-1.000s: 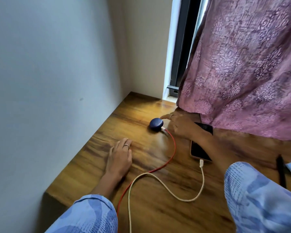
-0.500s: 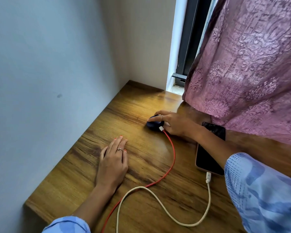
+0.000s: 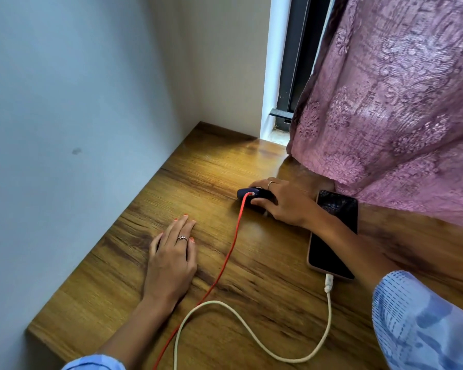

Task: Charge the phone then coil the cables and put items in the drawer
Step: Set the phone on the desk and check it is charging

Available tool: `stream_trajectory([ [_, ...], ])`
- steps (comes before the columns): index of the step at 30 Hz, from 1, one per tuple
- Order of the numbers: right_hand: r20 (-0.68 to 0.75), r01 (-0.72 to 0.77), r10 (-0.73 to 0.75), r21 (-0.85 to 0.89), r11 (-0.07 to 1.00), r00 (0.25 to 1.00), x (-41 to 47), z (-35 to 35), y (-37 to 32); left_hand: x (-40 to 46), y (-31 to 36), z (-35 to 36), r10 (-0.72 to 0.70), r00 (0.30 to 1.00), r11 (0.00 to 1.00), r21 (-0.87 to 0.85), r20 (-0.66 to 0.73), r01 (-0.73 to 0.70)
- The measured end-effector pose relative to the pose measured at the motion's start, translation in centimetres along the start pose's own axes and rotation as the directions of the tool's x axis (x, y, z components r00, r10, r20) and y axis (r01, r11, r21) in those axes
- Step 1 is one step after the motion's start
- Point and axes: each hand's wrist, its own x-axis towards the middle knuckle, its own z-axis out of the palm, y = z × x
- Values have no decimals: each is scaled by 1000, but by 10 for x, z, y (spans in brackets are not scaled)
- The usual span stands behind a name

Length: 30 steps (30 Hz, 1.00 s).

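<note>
A black phone (image 3: 332, 236) lies face up on the wooden desk (image 3: 251, 276), partly under my right forearm. A white cable (image 3: 241, 324) is plugged into its near end and loops toward the desk's front edge. A red cable (image 3: 225, 260) runs from the front edge up into a small dark blue round device (image 3: 245, 194). My right hand (image 3: 281, 204) grips that device, fingers curled over its top and side. My left hand (image 3: 171, 260) rests flat on the desk, palm down, left of the red cable, holding nothing.
A grey wall (image 3: 64, 129) bounds the desk on the left and behind. A pink patterned curtain (image 3: 398, 102) hangs over the desk's back right, touching the phone's far end. A dark window frame (image 3: 294, 62) stands beside it. The desk's left front corner (image 3: 38, 332) is close.
My right hand has closed over the blue device and turned it, so the red plug faces me. The view has tilted down and nearer. My left hand stays flat.
</note>
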Motion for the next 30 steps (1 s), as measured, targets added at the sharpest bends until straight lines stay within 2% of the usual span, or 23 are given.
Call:
stream_trajectory([
  [21, -125, -34, 38, 29, 999, 991, -28, -10, -13, 0, -1, -1, -4, 1000, 1000, -4, 15, 4],
  [30, -132, -67, 52, -119, 991, 990, -19, 10, -19, -1, 1, -2, -2, 1000, 1000, 6, 22, 1],
])
